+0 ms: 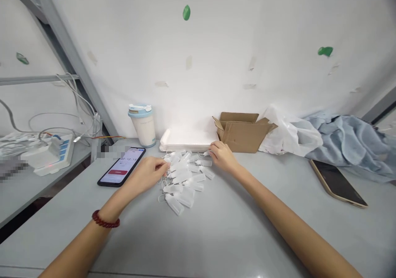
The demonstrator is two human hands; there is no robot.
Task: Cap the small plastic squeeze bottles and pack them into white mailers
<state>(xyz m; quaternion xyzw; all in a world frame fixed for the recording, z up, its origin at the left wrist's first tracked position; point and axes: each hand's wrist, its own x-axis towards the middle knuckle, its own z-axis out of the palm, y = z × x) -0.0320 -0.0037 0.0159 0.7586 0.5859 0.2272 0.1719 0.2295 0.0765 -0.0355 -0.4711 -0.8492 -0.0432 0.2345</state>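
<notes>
A loose pile of small translucent plastic pieces [182,177], tag-shaped and fitted with thin white loops, lies on the grey table. At the pile's upper left edge is my left hand [151,171], its thumb and forefinger pinched together; what they hold is too small to make out. My right hand [223,156] has its fingers curled at the pile's upper right. One translucent piece [205,154] shows at those fingertips, beside the front right corner of a stack of white flat sheets or sleeves [192,139]. The stack lies just behind the pile.
An open cardboard box [243,137] stands right of the stack, then a white plastic bag [287,133] and blue cloth [346,142]. A dark phone [338,182] lies at right. A lit phone [122,166] and lidded cup [142,125] are at left, with a power strip [63,152] beyond.
</notes>
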